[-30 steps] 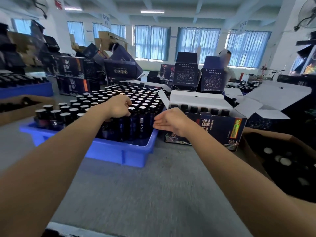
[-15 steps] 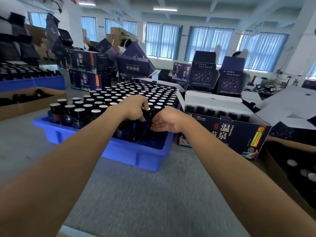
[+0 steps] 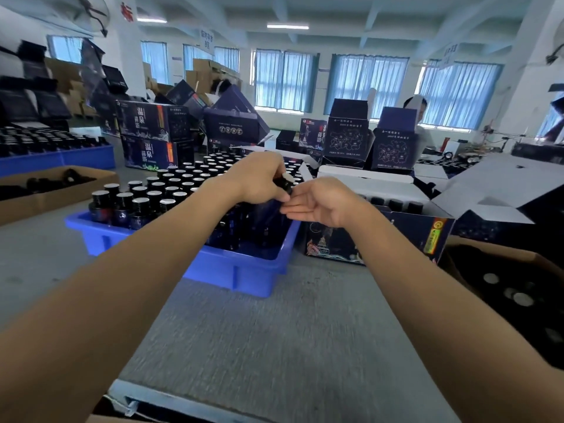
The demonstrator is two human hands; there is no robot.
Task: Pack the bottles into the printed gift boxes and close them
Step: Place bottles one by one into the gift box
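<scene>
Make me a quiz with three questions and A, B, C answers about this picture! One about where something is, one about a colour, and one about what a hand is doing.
1. Where does the open gift box stand, seen from the tray?
A) to its left
B) to its right
C) on top of it

2. What colour is the tray?
A) blue
B) red
C) yellow

3. What is the left hand doing?
A) lying flat on the table
B) pointing at the ceiling
C) gripping a bottle

Answers:
1 B: the gift box sits just past the tray's right wall.
2 A: its walls are bright blue.
3 C: its fingers curl round the bottle just under the cap.
</scene>
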